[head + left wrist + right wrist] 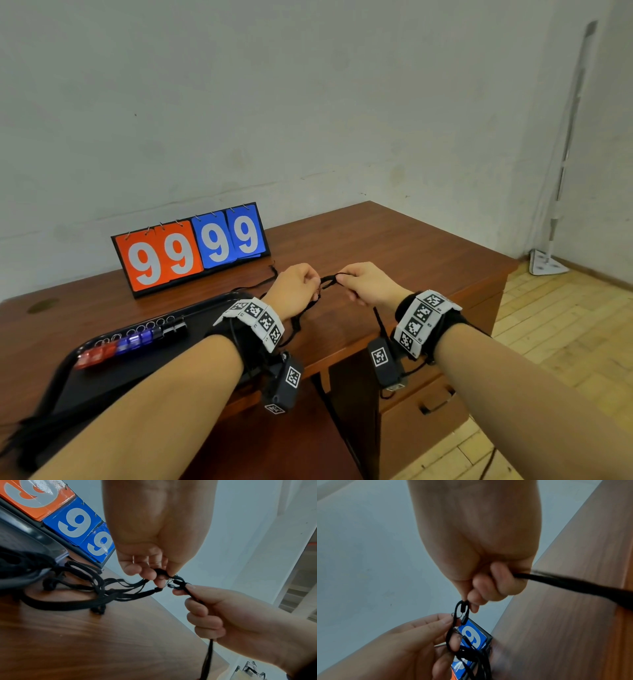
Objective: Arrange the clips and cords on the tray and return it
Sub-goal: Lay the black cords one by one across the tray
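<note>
Black woven cords, thin and flat like shoelace, are bunched between my two hands above the brown wood-grain desk. My left hand pinches one end of the bundle between thumb and curled fingers, seen from the left wrist view as fingertips closed on a small knot of strands. My right hand is curled round the other end, its thumb and forefinger nipping a narrow loop with a small crimped joint, while a thicker gathered length runs through the fist and out past the little finger toward my forearm. From the left hand the loose strands trail down onto the desk in limp, overlapping loops, reaching the rounded corner of the tray. The tray is black, matte, with a raised rolled rim, and lies at the near left of the desk, partly under my left forearm. On it sits a straight row of translucent plastic clips, red, then blue, then black, each with a thin wire ring. Behind the tray stands a flip scoreboard of orange and blue cards, each showing a white 9.
</note>
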